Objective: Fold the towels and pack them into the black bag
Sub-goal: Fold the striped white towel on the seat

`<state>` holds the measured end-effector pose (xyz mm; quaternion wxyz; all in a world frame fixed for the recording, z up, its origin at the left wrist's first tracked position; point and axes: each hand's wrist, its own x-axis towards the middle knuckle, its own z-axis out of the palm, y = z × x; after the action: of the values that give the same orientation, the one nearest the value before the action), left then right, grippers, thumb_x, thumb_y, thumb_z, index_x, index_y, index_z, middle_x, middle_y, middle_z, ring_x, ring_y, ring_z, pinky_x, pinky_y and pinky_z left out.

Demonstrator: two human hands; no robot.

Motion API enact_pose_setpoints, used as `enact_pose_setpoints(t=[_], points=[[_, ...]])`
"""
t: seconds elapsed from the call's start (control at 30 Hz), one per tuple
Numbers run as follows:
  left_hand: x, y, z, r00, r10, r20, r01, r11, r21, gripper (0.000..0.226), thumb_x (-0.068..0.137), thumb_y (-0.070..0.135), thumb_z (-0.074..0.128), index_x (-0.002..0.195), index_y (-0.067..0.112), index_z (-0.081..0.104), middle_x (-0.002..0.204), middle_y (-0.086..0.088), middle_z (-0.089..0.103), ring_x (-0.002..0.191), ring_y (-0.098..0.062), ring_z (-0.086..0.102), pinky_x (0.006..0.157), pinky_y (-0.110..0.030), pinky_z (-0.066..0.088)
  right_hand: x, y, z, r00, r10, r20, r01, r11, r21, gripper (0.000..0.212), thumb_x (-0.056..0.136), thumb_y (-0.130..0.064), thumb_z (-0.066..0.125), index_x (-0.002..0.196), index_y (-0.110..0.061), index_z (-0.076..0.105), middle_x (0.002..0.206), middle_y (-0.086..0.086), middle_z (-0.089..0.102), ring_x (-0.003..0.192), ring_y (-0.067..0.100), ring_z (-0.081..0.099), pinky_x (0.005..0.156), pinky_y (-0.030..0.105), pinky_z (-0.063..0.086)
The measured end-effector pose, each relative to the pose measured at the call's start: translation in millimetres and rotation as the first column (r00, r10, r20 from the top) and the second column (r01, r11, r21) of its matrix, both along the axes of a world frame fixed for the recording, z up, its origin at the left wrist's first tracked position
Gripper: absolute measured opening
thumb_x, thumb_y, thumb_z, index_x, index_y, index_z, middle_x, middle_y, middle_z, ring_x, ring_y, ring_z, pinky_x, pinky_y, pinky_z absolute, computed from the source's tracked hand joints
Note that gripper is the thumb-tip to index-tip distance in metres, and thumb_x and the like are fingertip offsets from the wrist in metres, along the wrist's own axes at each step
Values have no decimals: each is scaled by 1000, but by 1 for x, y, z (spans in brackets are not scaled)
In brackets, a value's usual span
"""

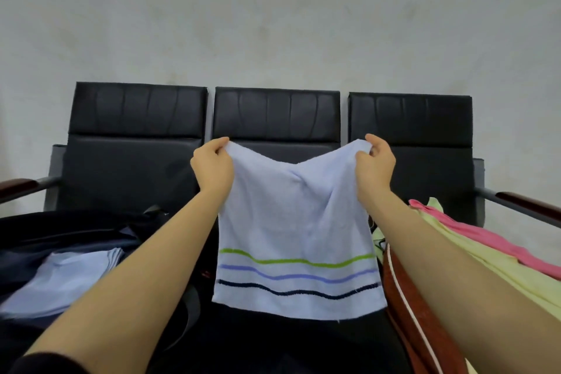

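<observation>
A pale blue towel (291,222) with green, lilac and navy stripes near its lower edge hangs in front of the middle seat. My left hand (212,165) pinches its top left corner. My right hand (375,162) pinches its top right corner. The top edge sags between the two hands. At the lower left lies the open black bag (54,232), with a stack of folded pale blue towels (63,279) inside it.
A row of three black padded seats (133,146) stands against a grey wall, with armrests (528,206) at both ends. On the right seat lies a heap of yellow (491,267), pink (485,237) and rust-red (409,307) towels.
</observation>
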<state>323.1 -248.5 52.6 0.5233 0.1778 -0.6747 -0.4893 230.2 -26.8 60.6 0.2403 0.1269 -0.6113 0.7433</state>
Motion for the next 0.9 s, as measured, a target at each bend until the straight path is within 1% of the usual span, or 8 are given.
enact_pose_setpoints(t=[0.1, 0.2, 0.37, 0.53, 0.67, 0.77, 0.83, 0.9], points=[[3, -1, -2, 997, -8, 76, 9, 1000, -16, 57, 83, -8, 31, 124, 16, 63, 124, -5, 62, 105, -32, 61, 87, -35, 52, 5, 5, 3, 998, -55, -26, 57, 997, 60, 39, 92, 1, 45, 129, -10, 53, 119, 5, 57, 104, 16, 54, 82, 17, 44], [8, -2, 1, 997, -17, 78, 17, 1000, 4, 55, 85, -6, 32, 127, 17, 60, 128, -3, 59, 101, -30, 61, 71, -28, 46, 11, 8, 6, 993, -110, -48, 113, 991, 76, 32, 92, -2, 47, 121, -9, 58, 108, 3, 60, 91, 12, 54, 67, 9, 41], [22, -1, 15, 999, 49, -23, -46, 993, 108, 32, 94, 5, 46, 120, 9, 65, 120, -5, 64, 107, -17, 59, 79, -18, 39, 16, 14, 15, 970, -215, -109, 234, 951, 204, 28, 94, -4, 46, 118, -6, 61, 116, 7, 60, 97, 12, 52, 82, 21, 40], [30, -6, 22, 996, 80, 26, -82, 988, 132, 53, 86, -12, 35, 126, 13, 61, 130, -4, 59, 100, -25, 62, 72, -27, 46, 14, 24, 26, 945, -272, -180, 322, 860, 396, 22, 96, -6, 47, 102, 0, 66, 107, 13, 63, 87, 16, 54, 73, 24, 41], [34, -4, 28, 998, 66, 1, -65, 985, 162, 58, 84, -12, 34, 128, 16, 60, 132, 0, 57, 79, -13, 58, 59, -18, 42, 16, 26, 36, 957, -268, -112, 290, 876, 385, 22, 93, -3, 47, 95, 11, 64, 100, 24, 65, 95, 38, 62, 81, 42, 52], [34, -6, 34, 996, 87, -11, -84, 983, 164, 51, 86, -11, 37, 127, 11, 59, 130, -4, 57, 105, -22, 59, 73, -20, 44, 17, 25, 42, 982, -187, 30, 175, 957, 231, 21, 90, 0, 50, 97, 15, 63, 105, 30, 63, 100, 42, 60, 89, 47, 51], [30, -9, 36, 993, 106, 45, -110, 989, 100, 36, 83, -12, 39, 95, 9, 65, 101, -7, 62, 94, -30, 56, 75, -27, 42, 18, 24, 42, 990, -114, 87, 100, 984, 151, 19, 89, 0, 49, 97, 5, 66, 103, 22, 64, 94, 32, 61, 92, 44, 51], [27, -8, 39, 980, 162, 116, -164, 986, 10, 31, 76, -14, 38, 60, 12, 34, 70, -6, 41, 65, -29, 41, 64, -34, 37, 16, 22, 39, 994, -77, 75, 60, 977, 206, 32, 90, 3, 45, 116, -1, 63, 120, 15, 60, 103, 23, 56, 90, 32, 47]])
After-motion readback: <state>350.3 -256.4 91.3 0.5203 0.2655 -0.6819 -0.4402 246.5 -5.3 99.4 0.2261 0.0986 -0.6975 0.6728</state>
